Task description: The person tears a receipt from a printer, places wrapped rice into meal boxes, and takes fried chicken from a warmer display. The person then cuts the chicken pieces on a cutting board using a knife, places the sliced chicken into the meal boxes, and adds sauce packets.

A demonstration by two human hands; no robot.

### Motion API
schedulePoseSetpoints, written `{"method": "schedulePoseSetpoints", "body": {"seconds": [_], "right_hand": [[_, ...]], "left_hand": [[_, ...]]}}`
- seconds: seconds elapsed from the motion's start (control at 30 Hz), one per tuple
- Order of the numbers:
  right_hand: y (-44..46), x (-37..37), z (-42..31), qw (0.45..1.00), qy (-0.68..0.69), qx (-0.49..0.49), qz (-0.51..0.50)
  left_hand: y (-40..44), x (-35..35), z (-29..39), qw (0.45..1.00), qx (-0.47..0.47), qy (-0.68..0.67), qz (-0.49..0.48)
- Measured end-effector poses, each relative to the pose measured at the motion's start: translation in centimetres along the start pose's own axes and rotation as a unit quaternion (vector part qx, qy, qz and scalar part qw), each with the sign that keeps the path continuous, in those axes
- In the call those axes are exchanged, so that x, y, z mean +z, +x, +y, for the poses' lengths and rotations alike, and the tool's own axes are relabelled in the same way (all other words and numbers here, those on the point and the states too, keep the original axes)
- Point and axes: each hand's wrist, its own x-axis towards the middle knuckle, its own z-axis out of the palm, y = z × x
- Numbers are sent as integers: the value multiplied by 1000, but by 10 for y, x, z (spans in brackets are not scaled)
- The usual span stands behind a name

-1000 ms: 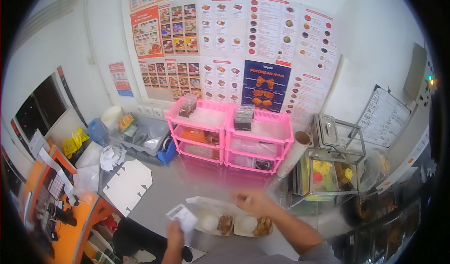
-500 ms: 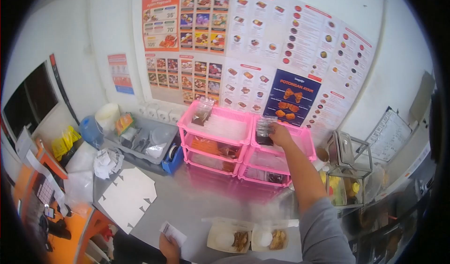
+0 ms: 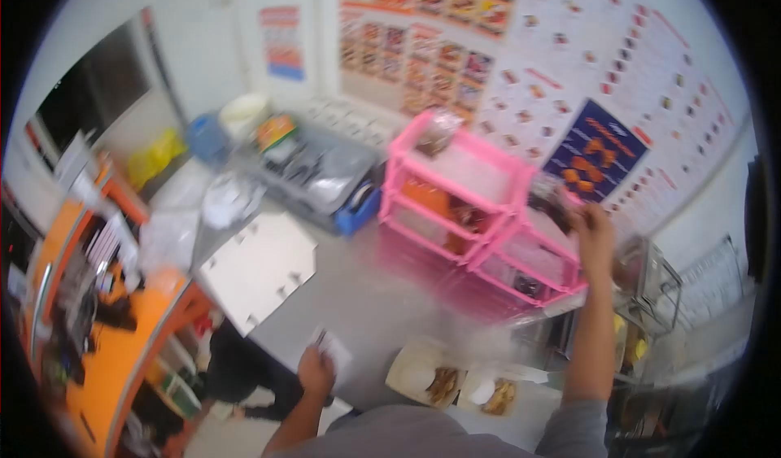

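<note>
My left hand (image 3: 316, 370) holds a white paper slip (image 3: 335, 355) low over the metal table, left of the food boxes. Up at the right pink rack (image 3: 521, 250), my right hand (image 3: 592, 224) is at its top tray, beside dark sachets (image 3: 547, 199); its fingers are bent, and what they hold, if anything, is blurred. Two open paper boxes stand on the table: the left box (image 3: 399, 370) has rice and brown food, and the right box (image 3: 472, 389) has rice and golden-brown food.
White die-cut card (image 3: 259, 271) lies on the metal table (image 3: 350, 287). Behind it are a grey bin (image 3: 285, 180) and a blue tape dispenser (image 3: 358, 212). An orange desk (image 3: 122, 377) stands left, a metal rack (image 3: 651, 283) right. Posters cover the wall.
My right hand moved from above the boxes to the right rack's top tray and is now at its right side. My left hand still holds the slip. The view has turned and tilted.
</note>
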Motion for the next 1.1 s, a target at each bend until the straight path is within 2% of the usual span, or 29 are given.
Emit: {"method": "schedulePoseSetpoints", "body": {"seconds": [0.03, 0.1, 0.2, 0.3, 0.33, 0.4, 0.5, 0.6, 0.73, 0.8, 0.87, 0.97, 1.0, 1.1], "right_hand": [[-20, -7, -11, 999, 24, -27, 9], [-69, -24, -49, 986, 145, 69, -38], [-146, -37, -69, 963, 212, 93, -138], [-204, -42, -81, 950, 167, 69, -256], [-219, -40, -89, 939, 154, 98, -292], [-251, -26, -84, 931, 147, 114, -313], [-282, -1, -85, 939, 117, 77, -313], [-302, 34, -92, 956, 87, 145, -241], [-327, 53, -71, 982, 33, 71, -174], [-342, 42, -63, 981, 48, 75, -173], [-352, 20, -57, 976, 25, 121, -179], [-376, -11, -34, 974, 24, 170, -145], [-379, -18, -33, 975, 33, 178, -129], [-385, -35, -39, 967, 41, 211, -136]], "left_hand": [[-1, 2, -5, 1000, 10, -6, 8], [0, -1, -8, 1000, -22, -2, -13], [-1, 2, -7, 1000, -14, 2, -12], [-3, 9, -10, 1000, 5, -12, -12], [-1, 8, -9, 1000, 10, -15, -12], [-3, 7, -11, 1000, 17, -10, -15], [-3, 7, -13, 1000, 24, -5, -11], [-2, 7, -13, 999, 32, -14, 2], [-1, 4, -10, 998, 47, -22, 19], [-4, 6, -12, 999, 32, -7, 8], [-4, 12, -17, 1000, 6, 26, -9], [-5, 14, -17, 999, 34, -2, 27], [-3, 12, -17, 999, 34, -18, 11], [-4, 12, -15, 999, 47, 11, 21]]}}
